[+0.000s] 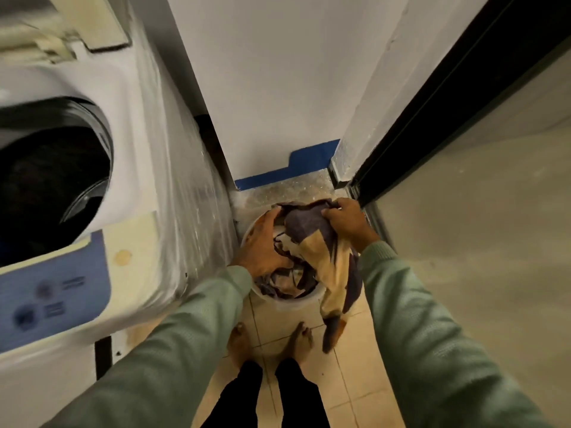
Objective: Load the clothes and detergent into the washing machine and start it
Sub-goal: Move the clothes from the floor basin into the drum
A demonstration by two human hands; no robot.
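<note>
A white top-loading washing machine (145,168) stands at the left, its dark drum opening (52,180) uncovered. On the floor to its right sits a white bucket (287,301) filled with clothes. My right hand (347,222) grips a purple and cream garment (321,257) at the bucket's far rim; the cloth hangs over the near rim. My left hand (265,245) presses into the clothes on the bucket's left side, fingers closed around fabric.
A white wall with a blue skirting strip (287,174) closes the narrow gap behind the bucket. A dark-framed sliding glass door (463,125) runs along the right. My bare feet (272,341) stand on beige tiles just in front of the bucket.
</note>
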